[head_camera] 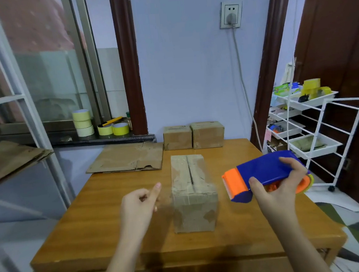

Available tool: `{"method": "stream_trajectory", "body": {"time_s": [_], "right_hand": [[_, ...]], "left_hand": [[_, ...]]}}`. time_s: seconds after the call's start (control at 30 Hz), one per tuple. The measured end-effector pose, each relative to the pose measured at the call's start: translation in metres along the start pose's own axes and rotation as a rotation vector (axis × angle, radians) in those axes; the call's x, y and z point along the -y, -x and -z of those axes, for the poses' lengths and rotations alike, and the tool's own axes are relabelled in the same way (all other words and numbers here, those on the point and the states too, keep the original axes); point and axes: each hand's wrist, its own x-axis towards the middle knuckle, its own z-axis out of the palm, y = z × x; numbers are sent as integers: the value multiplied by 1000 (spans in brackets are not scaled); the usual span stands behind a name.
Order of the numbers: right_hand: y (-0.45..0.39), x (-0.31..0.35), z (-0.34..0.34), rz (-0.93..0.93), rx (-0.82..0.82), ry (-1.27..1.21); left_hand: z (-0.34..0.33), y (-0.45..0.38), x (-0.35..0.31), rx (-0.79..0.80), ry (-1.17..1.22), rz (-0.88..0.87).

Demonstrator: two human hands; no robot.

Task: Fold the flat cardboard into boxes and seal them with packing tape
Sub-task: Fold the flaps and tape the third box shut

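A folded cardboard box (193, 196) stands in the middle of the wooden table (100, 236), with clear tape shining along its top seam. My right hand (276, 190) grips a blue and orange tape dispenser (262, 171) in the air just right of the box, cutter end facing the box. My left hand (139, 204) hovers just left of the box without touching it; its fingers are loosely curled, the index finger is stretched out, and it holds nothing I can see. Flat cardboard (128, 157) lies at the table's far left.
Two closed boxes (193, 135) sit side by side at the table's back edge. Several tape rolls (83, 122) stand on the window sill. A white wire rack (310, 124) stands to the right. More flat cardboard (7, 159) lies on a shelf at the left.
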Motion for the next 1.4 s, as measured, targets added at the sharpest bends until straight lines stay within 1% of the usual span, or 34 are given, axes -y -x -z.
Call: {"method": "stream_trajectory", "body": {"time_s": [0.1, 0.23, 0.4, 0.53, 0.73, 0.83, 0.9, 0.93, 0.97, 1.07, 1.1, 1.23, 1.27, 1.33, 1.4], "right_hand": [[-2, -5, -1, 5, 8, 28], [-4, -11, 0, -18, 34, 97], [2, -21, -1, -64, 46, 126], [6, -31, -6, -94, 33, 129], [12, -39, -11, -106, 10, 77], [15, -39, -12, -111, 5, 60], [16, -40, -13, -119, -4, 53], [17, -40, -13, -126, -7, 51], [17, -40, -13, -134, -9, 50], [18, -36, -15, -142, -14, 40], [19, -33, -15, -142, -16, 42], [20, -29, -17, -152, -34, 42], [21, -29, -17, -157, -36, 48], [20, -31, -18, -162, -32, 63], [19, -34, -18, -168, -28, 76]], "left_hand": [[-2, -4, 1, -5, 2, -8], [-5, -12, 4, 6, -57, -16], [-11, -16, 10, 52, -47, 20], [-16, -14, 18, 93, 15, 78], [-25, -5, 28, 183, 229, 246], [-32, -2, 28, 196, 234, 254], [-36, 1, 26, 174, 247, 245], [-38, 3, 26, 148, 219, 223], [-40, 5, 25, 122, 128, 186], [-44, 9, 22, 55, -353, 116], [-44, 10, 20, 49, -432, 114], [-47, 11, 16, 111, -454, 158], [-49, 12, 18, 134, -438, 192], [-54, 13, 24, 177, -327, 267], [-58, 18, 29, 186, -223, 293]]}}
